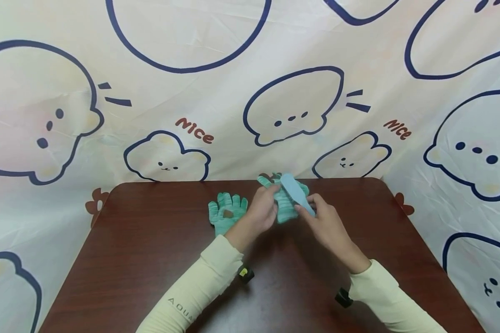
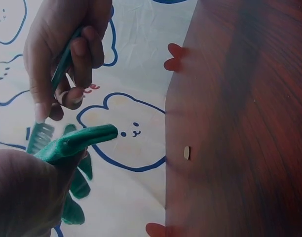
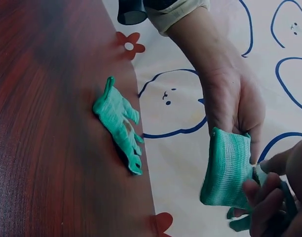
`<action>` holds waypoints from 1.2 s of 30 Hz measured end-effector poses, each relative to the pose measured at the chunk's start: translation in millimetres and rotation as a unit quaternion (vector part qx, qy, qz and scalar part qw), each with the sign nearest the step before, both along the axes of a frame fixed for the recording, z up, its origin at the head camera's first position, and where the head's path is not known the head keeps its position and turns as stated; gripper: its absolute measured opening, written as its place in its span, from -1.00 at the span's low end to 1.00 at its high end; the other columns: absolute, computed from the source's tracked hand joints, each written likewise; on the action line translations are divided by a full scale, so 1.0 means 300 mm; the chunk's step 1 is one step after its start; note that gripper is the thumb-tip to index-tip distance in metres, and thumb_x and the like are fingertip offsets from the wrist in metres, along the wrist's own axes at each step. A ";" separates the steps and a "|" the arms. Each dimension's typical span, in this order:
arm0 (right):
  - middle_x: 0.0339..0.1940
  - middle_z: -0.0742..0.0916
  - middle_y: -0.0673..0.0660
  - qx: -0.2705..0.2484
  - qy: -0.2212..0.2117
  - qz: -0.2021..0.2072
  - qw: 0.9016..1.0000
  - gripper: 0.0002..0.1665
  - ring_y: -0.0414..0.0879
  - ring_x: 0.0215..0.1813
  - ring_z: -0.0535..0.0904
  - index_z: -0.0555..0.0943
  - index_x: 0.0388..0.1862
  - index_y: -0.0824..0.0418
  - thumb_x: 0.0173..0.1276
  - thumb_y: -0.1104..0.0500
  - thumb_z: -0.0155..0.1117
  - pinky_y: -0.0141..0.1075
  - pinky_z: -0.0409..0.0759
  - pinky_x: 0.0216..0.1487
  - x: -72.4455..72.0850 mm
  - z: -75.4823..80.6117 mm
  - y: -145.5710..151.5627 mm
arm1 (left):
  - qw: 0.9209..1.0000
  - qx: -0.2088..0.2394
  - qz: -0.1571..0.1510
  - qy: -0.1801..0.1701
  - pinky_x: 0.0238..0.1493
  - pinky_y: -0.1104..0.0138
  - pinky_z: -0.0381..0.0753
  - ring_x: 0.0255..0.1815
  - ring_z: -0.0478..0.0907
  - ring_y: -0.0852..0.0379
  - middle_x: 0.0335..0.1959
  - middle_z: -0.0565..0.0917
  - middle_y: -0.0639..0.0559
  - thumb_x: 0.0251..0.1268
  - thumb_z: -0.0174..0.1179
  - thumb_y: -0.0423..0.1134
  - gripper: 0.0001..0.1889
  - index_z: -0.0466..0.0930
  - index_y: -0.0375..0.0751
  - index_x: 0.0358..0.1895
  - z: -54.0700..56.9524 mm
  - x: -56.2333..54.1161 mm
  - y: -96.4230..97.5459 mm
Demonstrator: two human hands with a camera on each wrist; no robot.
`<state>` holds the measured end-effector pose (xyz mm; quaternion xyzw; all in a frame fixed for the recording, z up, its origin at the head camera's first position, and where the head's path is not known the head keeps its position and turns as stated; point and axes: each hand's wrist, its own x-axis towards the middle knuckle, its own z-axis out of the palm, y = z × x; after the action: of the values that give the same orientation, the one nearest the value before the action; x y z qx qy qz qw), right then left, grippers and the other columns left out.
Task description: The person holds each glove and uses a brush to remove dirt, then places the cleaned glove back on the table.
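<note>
My left hand [image 1: 263,209] grips a green knitted glove [image 1: 285,209] by its side, raised near the far edge of the table. In my right hand [image 1: 327,221] is a light blue brush [image 1: 293,189], held by the handle, its head over the glove. The left wrist view shows the brush's bristles [image 2: 41,136] against the glove [image 2: 77,142], beside my left hand [image 2: 25,192]. The glove's ribbed cuff [image 3: 227,170] hangs toward the viewer in the right wrist view. A second green glove [image 1: 224,219] lies on the table left of my left hand, a brownish patch on it.
The dark brown wooden table [image 1: 150,263] ends at a cloth backdrop [image 1: 225,101] printed with cartoon figures. A small beige piece [image 2: 187,153] lies on the table in the left wrist view. Black devices [image 1: 343,298] are strapped at both wrists.
</note>
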<state>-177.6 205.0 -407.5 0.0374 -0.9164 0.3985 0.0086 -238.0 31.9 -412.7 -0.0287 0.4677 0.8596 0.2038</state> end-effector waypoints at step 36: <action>-0.53 0.59 0.09 0.060 0.114 -0.033 0.991 -0.39 -0.10 -0.53 0.43 0.59 0.13 0.22 0.59 -0.28 0.01 -0.33 0.42 -0.53 -0.019 -0.016 0.039 | 1.000 -0.006 0.004 -0.001 0.70 0.04 -0.40 0.67 -0.57 -0.04 0.68 -0.47 -0.14 0.56 -0.14 -0.33 -0.16 -0.54 -0.37 0.61 -0.009 -0.008 0.009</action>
<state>-183.2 216.7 -412.2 0.0527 -0.9324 0.3352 0.1242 -240.3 34.7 -415.4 -0.0327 0.4726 0.8574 0.2009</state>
